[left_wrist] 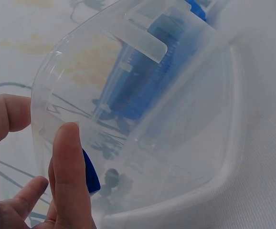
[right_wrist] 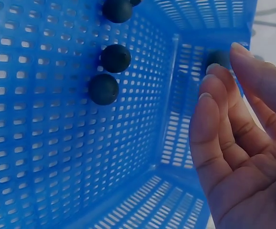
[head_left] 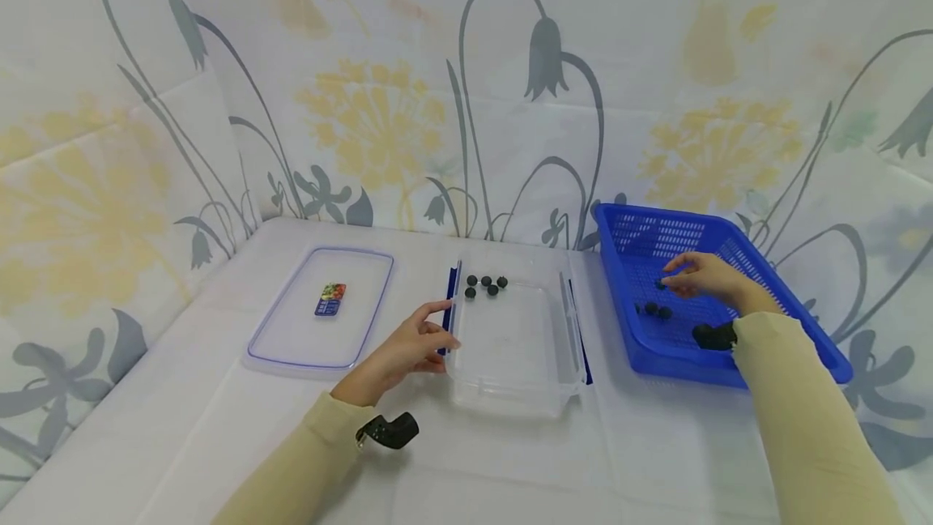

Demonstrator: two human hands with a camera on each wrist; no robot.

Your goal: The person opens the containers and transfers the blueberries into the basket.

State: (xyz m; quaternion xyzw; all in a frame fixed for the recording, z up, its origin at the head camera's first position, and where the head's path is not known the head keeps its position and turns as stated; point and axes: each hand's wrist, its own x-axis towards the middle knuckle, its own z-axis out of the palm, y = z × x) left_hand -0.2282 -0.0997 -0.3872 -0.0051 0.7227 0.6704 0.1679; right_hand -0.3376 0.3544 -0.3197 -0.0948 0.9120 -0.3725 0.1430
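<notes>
My left hand (head_left: 411,343) grips the left rim of a clear plastic food container (head_left: 510,330), thumb over the edge by a blue side clip (left_wrist: 91,174). Several small dark round balls (head_left: 486,281) sit at the container's far left inside. Over at the right, my right hand (head_left: 703,278) is above a blue perforated basket (head_left: 619,298). Its thumb and fingertips pinch one dark ball (right_wrist: 217,58), partly hidden by the fingers. More dark balls (right_wrist: 104,89) lie on the basket floor beside the hand.
A clear lid (head_left: 291,326) with a blue seal line and a small colourful label lies flat on the white cloth, left of the container. Behind everything hangs a flower-patterned cloth (head_left: 510,144). The basket's raised walls surround the space under the right hand.
</notes>
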